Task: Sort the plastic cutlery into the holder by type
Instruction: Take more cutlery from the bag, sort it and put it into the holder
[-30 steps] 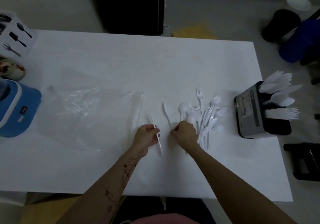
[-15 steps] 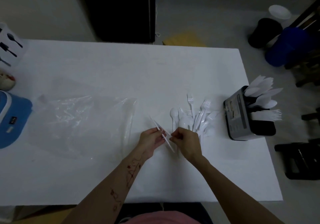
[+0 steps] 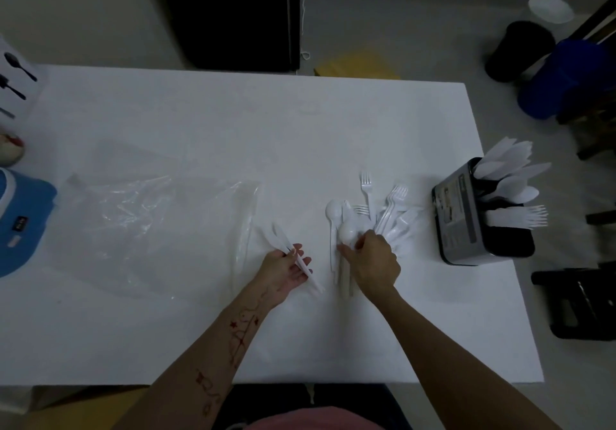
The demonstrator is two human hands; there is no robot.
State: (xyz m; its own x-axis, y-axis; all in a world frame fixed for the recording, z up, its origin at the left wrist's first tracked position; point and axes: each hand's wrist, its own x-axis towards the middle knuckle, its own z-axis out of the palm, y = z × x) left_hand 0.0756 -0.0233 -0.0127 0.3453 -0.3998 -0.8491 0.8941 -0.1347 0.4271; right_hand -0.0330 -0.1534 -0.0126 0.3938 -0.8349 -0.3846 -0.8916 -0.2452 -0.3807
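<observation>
1. both forearms bare, no sleeves showing.
2. red line drawings with small stars run along the left forearm (image 3: 240, 333).
3. pink garment (image 3: 313, 419) at the bottom edge.

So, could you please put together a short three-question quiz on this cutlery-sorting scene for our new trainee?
1. True or false: the left hand holds white plastic knives.
2. Multiple choice: where does the cutlery holder stand? A) at the table's right edge B) on the clear plastic bag C) beside the blue appliance
3. Fill in: the right hand reaches into the loose pile of ______ and forks on the white table.

Key: 1 true. 2 A. 3 spoons.
</observation>
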